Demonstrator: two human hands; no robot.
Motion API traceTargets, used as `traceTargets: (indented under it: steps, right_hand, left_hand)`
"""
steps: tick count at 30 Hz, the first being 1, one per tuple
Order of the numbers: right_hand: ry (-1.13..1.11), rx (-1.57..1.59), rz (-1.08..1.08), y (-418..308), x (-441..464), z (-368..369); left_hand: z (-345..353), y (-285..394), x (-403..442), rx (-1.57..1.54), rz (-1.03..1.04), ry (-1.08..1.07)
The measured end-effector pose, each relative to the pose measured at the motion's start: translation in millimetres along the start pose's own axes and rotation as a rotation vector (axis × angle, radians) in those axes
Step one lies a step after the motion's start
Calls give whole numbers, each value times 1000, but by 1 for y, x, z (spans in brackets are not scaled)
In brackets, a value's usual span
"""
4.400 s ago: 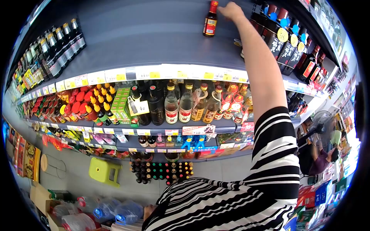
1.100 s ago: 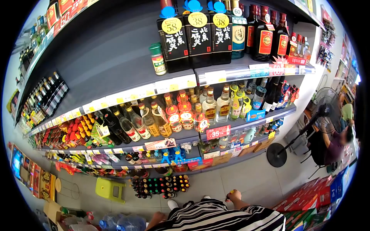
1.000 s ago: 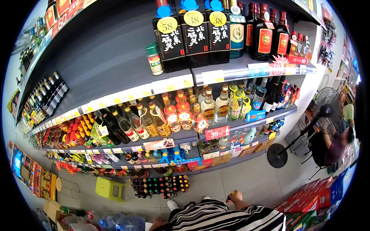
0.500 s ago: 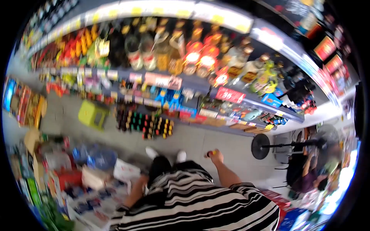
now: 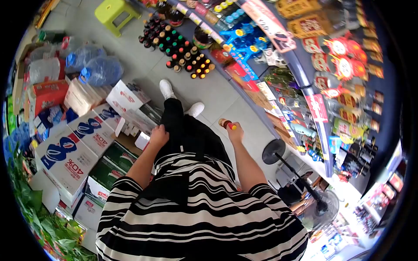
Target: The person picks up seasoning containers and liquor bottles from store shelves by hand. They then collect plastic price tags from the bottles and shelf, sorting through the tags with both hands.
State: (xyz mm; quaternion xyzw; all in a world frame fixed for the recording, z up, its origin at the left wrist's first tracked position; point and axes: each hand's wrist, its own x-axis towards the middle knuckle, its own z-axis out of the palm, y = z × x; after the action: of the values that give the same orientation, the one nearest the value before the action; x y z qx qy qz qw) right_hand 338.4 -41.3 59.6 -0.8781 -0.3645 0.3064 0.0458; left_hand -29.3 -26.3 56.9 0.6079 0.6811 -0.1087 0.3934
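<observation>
My right hand (image 5: pixel 235 132) is closed round a small container (image 5: pixel 224 123) with a red and yellow end, held out over the floor to the right of my legs. My left hand (image 5: pixel 159 135) hangs beside my left thigh, near the open flap of a white carton (image 5: pixel 126 101). Its fingers are curled, and whether anything is in them cannot be made out. Several dark bottles with coloured caps (image 5: pixel 177 50) stand on the floor beyond my white shoes.
Shelves of bottles (image 5: pixel 300 65) run along the right. A standing fan (image 5: pixel 322 206) is at the lower right. Stacked cartons (image 5: pixel 69 156), large blue-capped plastic bottles (image 5: pixel 102 70) and green leaves (image 5: pixel 54 226) are on the left. A yellow-green stool (image 5: pixel 114 15) stands at the top.
The view has turned from the shelves down towards my body and the cartons. My right hand, earlier raised at the upper shelf, is now low with the container in it.
</observation>
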Motion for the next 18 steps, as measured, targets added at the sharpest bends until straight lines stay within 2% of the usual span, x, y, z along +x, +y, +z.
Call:
traceTargets:
  steps: [5, 18]
  right_hand:
    - [-81, -44, -73, -29, 29, 40]
    - [-135, -88, -114, -91, 142, 162]
  left_hand:
    - [23, 9, 11, 43, 66, 35]
    - [29, 32, 46, 124, -45, 0]
